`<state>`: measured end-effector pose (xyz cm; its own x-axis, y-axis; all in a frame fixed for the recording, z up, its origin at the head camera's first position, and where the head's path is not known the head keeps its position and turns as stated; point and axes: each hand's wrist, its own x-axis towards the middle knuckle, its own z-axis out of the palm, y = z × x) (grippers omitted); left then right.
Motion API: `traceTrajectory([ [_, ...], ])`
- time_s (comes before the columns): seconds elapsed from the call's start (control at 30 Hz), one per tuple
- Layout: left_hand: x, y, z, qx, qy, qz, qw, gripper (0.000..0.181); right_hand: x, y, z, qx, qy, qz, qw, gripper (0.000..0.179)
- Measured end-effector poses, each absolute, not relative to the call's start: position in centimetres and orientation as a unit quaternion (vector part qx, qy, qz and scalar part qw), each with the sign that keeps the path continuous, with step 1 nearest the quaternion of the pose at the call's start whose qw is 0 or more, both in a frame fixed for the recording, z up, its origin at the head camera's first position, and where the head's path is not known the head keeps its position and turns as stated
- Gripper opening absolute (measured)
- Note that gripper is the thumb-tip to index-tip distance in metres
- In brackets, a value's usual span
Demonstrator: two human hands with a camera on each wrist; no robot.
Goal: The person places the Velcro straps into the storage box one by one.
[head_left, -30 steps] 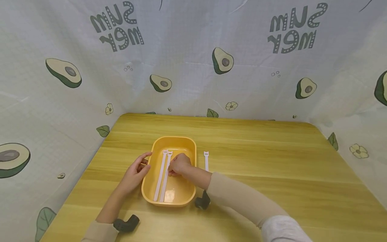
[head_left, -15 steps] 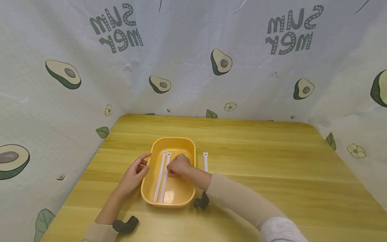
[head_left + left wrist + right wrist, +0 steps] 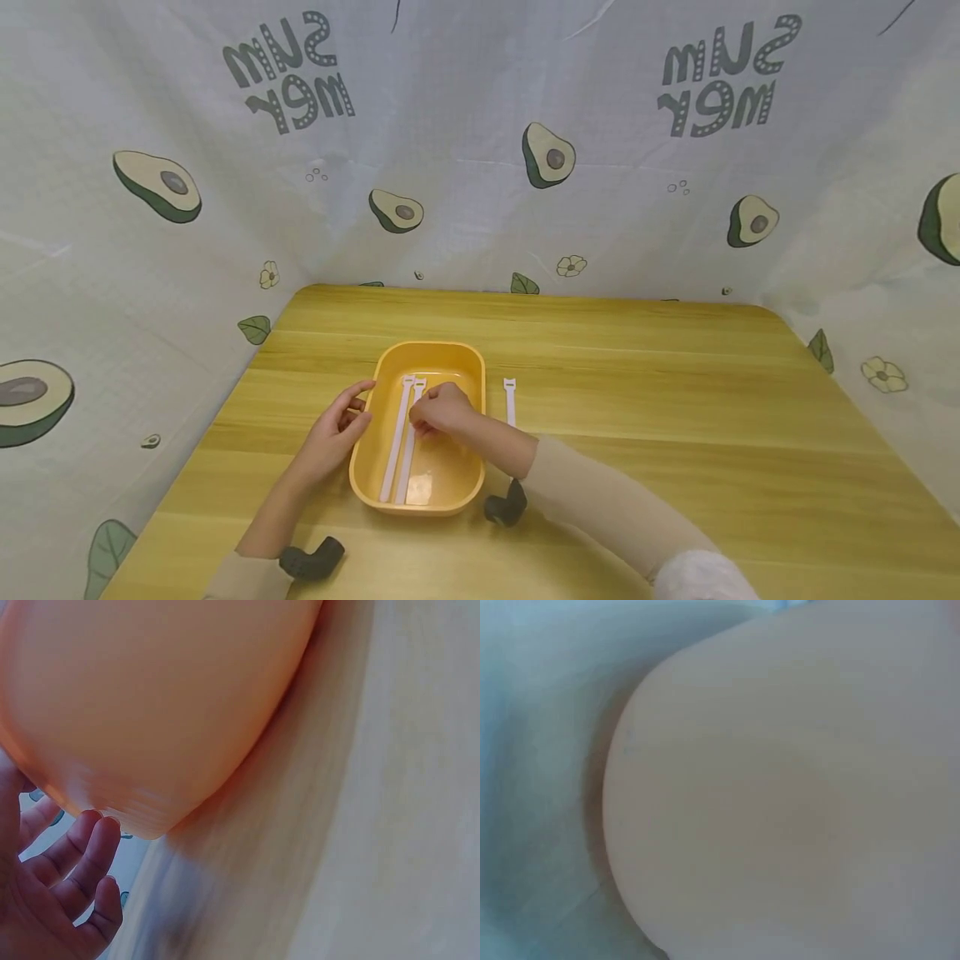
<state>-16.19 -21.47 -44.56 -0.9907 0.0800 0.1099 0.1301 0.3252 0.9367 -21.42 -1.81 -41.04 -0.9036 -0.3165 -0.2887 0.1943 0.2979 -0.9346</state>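
Observation:
In the head view, two white hook-and-loop cable ties with slotted heads lie lengthwise in a yellow tray (image 3: 455, 483). One cable tie (image 3: 395, 446) is at the left; the other (image 3: 406, 475) runs close beside it. My right hand (image 3: 444, 408) reaches into the tray, curled fingers pinching the right-hand tie near its middle, which they partly cover. My left hand (image 3: 336, 427) rests loosely at the tray's left rim; the left wrist view shows its bent fingers (image 3: 97, 859) against the outer wall. The right wrist view shows mostly the tray's blurred wall (image 3: 765, 810), no fingers.
A third white cable tie (image 3: 511, 400) lies on the wooden table (image 3: 660, 392) right of the tray, its lower end hidden by my right forearm. Black wrist devices (image 3: 312, 558) sit at both wrists. An avocado-print sheet (image 3: 472, 250) hangs behind and beside the table.
My right hand has shifted slightly left, over the right-hand cable tie. Both ties in the tray and my left hand stay as they were.

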Motion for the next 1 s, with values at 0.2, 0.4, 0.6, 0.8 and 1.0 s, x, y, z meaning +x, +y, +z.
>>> traceTrajectory([
  [0.2,-16.2,-21.4,-44.6,-0.067,-0.816,-0.573,0.029,0.043,-21.0,-0.7,-40.7,-0.099,0.737,-0.630,0.223,0.003],
  [0.4,-16.2,-21.4,-44.5,-0.068,-0.818,-0.570,0.033,0.044,-20.5,0.9,-39.9,-0.107,0.700,-0.665,0.237,0.007],
  [0.6,-16.2,-21.4,-44.5,-0.066,-0.819,-0.570,0.032,0.043,-19.9,2.6,-39.2,-0.107,0.689,-0.676,0.238,0.008],
  [0.8,-16.2,-21.4,-44.6,-0.067,-0.813,-0.578,0.027,0.042,-19.4,4.2,-39.0,-0.103,0.686,-0.679,0.240,0.010],
  [1.0,-16.2,-21.4,-44.6,-0.068,-0.811,-0.580,0.024,0.043,-19.1,6.0,-38.7,-0.092,0.688,-0.681,0.234,0.011],
])
